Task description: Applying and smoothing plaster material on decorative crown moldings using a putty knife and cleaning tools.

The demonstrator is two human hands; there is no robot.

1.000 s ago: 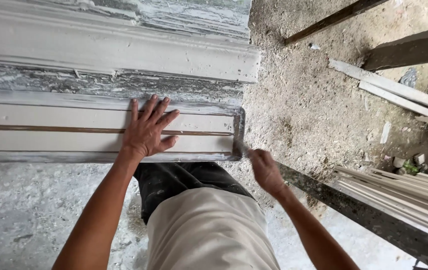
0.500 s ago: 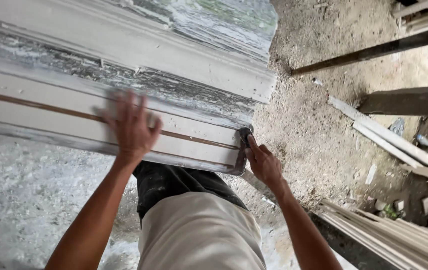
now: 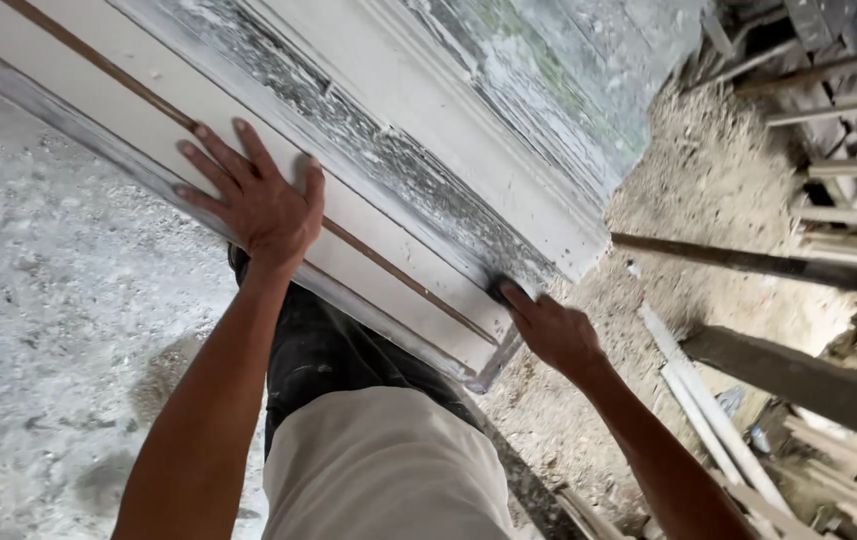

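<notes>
A long white plaster moulding strip (image 3: 389,270) lies in a grey metal-edged mould, with a thin brown line running along its middle. My left hand (image 3: 254,195) rests flat on the strip, fingers spread. My right hand (image 3: 549,330) is at the strip's end, fingers curled against its far corner; what they grip is hidden. Beyond it lies a second, wider white moulded piece (image 3: 469,120) with a rough grey band beside it.
Sandy rubble ground (image 3: 709,180) lies to the right. Dark wooden beams (image 3: 799,375) and stacked white moulding strips (image 3: 719,420) sit at the right edge. A pale dusty concrete floor (image 3: 59,330) is on the left. My legs stand below the strip.
The view has swung, so the strip now runs diagonally. My right hand has moved from the strip's end edge up to its far corner. The left hand stays flat on it.
</notes>
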